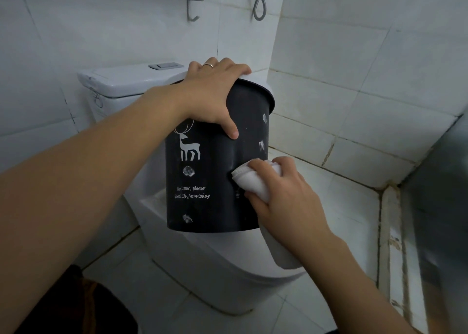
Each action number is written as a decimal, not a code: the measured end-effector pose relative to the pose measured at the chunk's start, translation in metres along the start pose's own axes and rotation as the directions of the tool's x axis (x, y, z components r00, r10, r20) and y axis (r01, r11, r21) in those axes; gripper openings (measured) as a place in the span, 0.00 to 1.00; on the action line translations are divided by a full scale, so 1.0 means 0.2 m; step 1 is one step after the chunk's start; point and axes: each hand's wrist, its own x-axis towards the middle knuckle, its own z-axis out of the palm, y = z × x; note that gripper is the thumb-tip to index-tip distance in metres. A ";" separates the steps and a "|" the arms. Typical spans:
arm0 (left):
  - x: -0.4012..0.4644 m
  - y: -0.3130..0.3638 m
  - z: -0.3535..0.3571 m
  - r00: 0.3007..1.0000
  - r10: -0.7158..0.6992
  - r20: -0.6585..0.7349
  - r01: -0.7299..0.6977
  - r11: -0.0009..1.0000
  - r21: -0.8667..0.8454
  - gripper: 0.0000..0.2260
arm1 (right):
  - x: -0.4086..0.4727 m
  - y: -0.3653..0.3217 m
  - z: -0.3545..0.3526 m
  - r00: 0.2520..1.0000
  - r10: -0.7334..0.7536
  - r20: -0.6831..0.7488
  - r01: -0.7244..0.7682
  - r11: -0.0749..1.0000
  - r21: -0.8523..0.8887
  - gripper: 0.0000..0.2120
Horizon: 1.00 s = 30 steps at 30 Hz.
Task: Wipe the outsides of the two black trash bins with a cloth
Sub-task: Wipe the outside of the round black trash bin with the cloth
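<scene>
A black trash bin (215,161) is being held up in the air over a white toilet (228,262), between the two hands. The left hand (212,98) is reaching in from the left and gripping the bin at its top: the fingers are curling over the rim on the far side, with a ring showing on one of them, while the thumb is pressing down on the near wall just below the rim. The right hand (286,194) is coming up from the lower right and clutching a bunched white cloth (253,181), pressing it against the bin's right side at about mid-height; a loose end of the cloth is hanging down below the hand, past the bin's bottom edge. The bin is standing close to upright, its long axis running top to bottom and leaning a little, with the open rim tipped up and away to the right and the base facing down toward the toilet. Its printed face is turning toward the camera, showing a white deer outline above two lines of white script reading "No litter, please" and "Good life, from today". Several pale smudges are dotting the black wall, near the deer, below the writing and up the right side. Behind the bin, the toilet's cistern (121,80) is sitting against a white tiled wall (379,80).
</scene>
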 end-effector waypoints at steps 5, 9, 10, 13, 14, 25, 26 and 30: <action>0.00 -0.01 0.00 1.000 0.001 -0.002 -0.001 1.000 -0.004 0.56 | -0.10 -0.01 0.00 0.996 -0.047 0.070 0.050 0.998 -0.043 0.18; -0.01 -0.01 -0.01 1.000 0.002 0.002 -0.002 1.000 -0.009 0.56 | -0.16 -0.02 0.01 0.990 -0.075 0.119 0.090 0.988 -0.122 0.21; -0.01 -0.01 0.00 1.000 0.002 0.002 -0.002 1.000 -0.010 0.56 | -0.15 -0.03 0.01 0.990 -0.078 0.115 0.092 0.988 -0.126 0.21; -0.01 -0.01 0.00 1.000 0.000 -0.002 0.000 1.000 -0.013 0.56 | -0.08 -0.03 0.00 0.997 -0.048 0.052 0.053 0.994 -0.099 0.18; -0.01 -0.01 0.00 1.000 -0.001 -0.003 0.001 1.000 -0.013 0.56 | -0.06 -0.03 0.00 0.999 -0.041 0.027 0.044 0.995 -0.090 0.18; 0.00 -0.02 0.00 1.000 -0.002 -0.001 0.002 1.000 -0.022 0.56 | -0.23 -0.02 0.04 0.989 -0.077 0.127 0.091 0.990 -0.105 0.23; 0.00 -0.02 0.00 1.000 -0.004 0.000 0.004 1.000 -0.022 0.56 | -0.23 -0.02 0.04 0.989 -0.077 0.124 0.090 0.991 -0.103 0.23; 0.00 -0.01 0.00 1.000 -0.006 -0.001 0.006 1.000 -0.010 0.56 | -0.16 -0.03 0.03 0.996 -0.056 0.071 0.063 0.993 -0.105 0.21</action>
